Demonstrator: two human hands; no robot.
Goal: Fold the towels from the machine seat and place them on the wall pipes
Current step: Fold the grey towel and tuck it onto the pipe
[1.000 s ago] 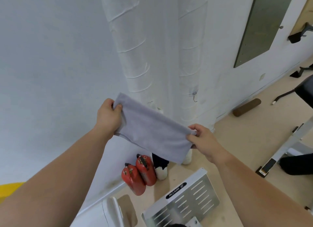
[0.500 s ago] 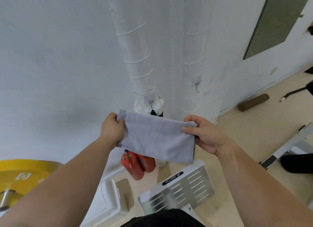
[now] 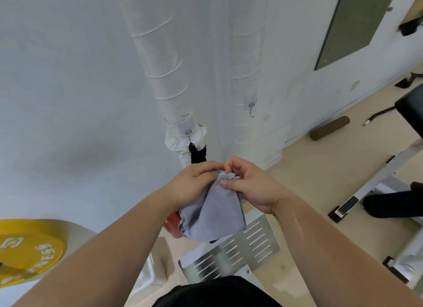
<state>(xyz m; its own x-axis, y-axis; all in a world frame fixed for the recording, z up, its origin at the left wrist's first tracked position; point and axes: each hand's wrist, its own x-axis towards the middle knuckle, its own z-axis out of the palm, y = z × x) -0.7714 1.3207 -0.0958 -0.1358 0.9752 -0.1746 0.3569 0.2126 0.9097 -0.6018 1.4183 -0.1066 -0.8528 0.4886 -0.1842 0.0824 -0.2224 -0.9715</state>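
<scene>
A grey towel [image 3: 214, 211] hangs folded in half below my two hands, in front of the white wall. My left hand [image 3: 194, 184] grips its top corners from the left. My right hand [image 3: 248, 187] pinches the same bunched corners from the right, fingertips meeting the left hand's. Two white wrapped wall pipes [image 3: 160, 61] run up the wall just beyond; a small hook [image 3: 251, 107] sits on the right pipe [image 3: 246, 54]. A dark cloth [image 3: 198, 154] hangs from a hook on the left pipe.
A perforated metal footplate [image 3: 231, 251] lies on the beige floor below the towel. A red object [image 3: 172, 223] shows partly behind the towel. A yellow weight plate [image 3: 25, 251] is at lower left. Machine frame parts [image 3: 377, 192] and a black pad [image 3: 412, 105] stand at right.
My hands have come together, bringing the towel's two ends against each other, so the spread towel now hangs doubled below them. The view has tilted down slightly.
</scene>
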